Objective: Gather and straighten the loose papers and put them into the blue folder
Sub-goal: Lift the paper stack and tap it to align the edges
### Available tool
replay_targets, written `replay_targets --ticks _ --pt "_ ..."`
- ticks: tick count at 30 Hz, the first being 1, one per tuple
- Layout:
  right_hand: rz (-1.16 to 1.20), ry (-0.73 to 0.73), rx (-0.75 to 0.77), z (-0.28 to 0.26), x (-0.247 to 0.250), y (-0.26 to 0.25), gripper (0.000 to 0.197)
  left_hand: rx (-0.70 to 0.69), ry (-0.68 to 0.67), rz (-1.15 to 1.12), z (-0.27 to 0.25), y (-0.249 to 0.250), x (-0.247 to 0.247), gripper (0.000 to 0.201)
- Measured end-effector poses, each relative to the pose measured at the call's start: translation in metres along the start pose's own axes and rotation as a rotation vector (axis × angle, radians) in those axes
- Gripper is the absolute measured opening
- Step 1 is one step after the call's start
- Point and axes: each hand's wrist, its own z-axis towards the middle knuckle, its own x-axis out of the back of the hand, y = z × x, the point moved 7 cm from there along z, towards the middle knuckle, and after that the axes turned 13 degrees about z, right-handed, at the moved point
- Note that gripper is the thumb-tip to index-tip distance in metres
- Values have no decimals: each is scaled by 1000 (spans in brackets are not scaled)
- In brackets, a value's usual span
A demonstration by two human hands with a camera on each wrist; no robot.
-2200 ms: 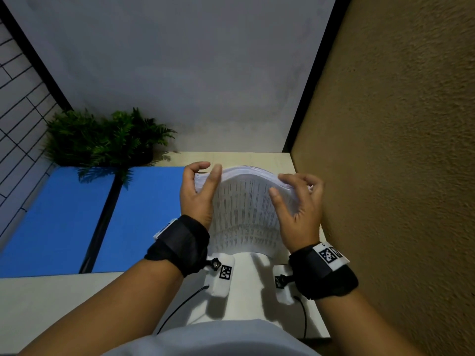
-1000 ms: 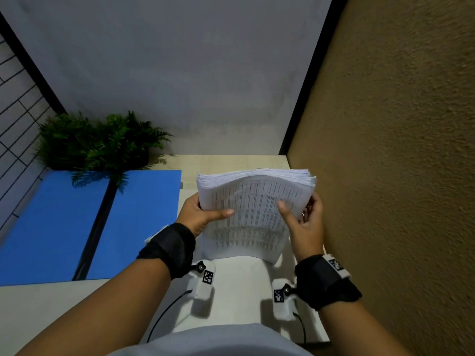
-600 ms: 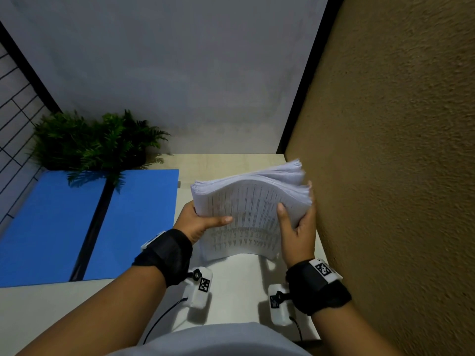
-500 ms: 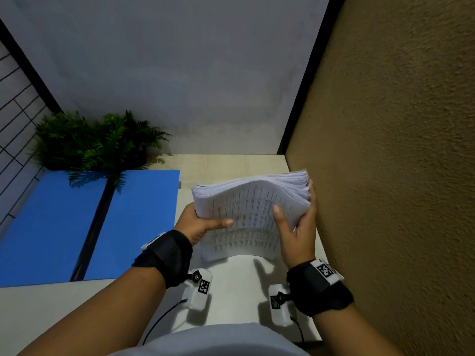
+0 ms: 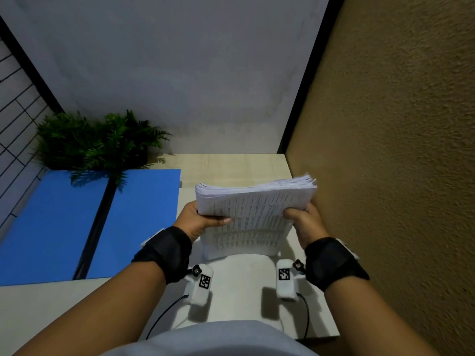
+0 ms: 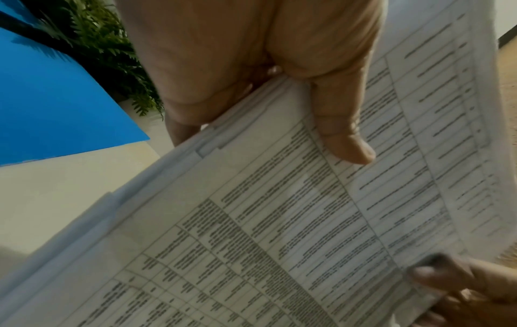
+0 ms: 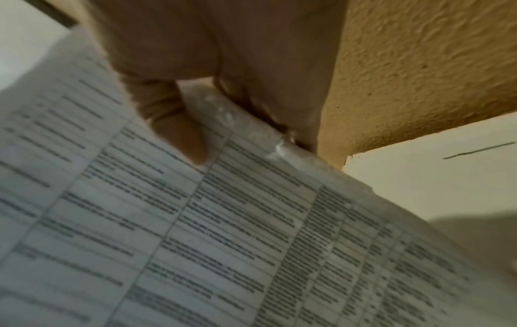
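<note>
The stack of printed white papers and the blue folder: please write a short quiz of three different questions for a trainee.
1. True or false: the stack of printed white papers already lies inside the open blue plastic folder.
2. Which hands grip the stack? A) left hand only B) right hand only C) both
3. Fill in: the green fern plant stands at the folder's ____ edge.

Key: 1 false, the stack is held up, to the right of the folder; 2 C, thumbs on the printed face; 3 far.

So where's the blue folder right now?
In the head view the blue folder lies open on the desk to the person's left, in front of the green plant, beside the paper stack.
</note>
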Motion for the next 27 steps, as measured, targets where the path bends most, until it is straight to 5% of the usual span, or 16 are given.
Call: replay_targets --ticks 5,9,12,17,23,27 --pt "15 -59 53 -7 -16 -13 29 -54 95 -56 4 17 8 58" --pt "58 -39 102 -10 -11 -16 36 -93 123 -37 6 26 16 65" --pt "-13 -49 11 -7 -12 0 65 -78 93 -7 7 17 10 63" --pt "18 -10 39 -8 -24 -1 43 -42 174 -106 4 16 1 44" --pt "-18 -11 68 -6 -10 2 75 -59 190 -59 1 13 12 50" --pt "-80 -36 -39 -8 -2 26 60 -13 152 -55 -1 1 3 54"
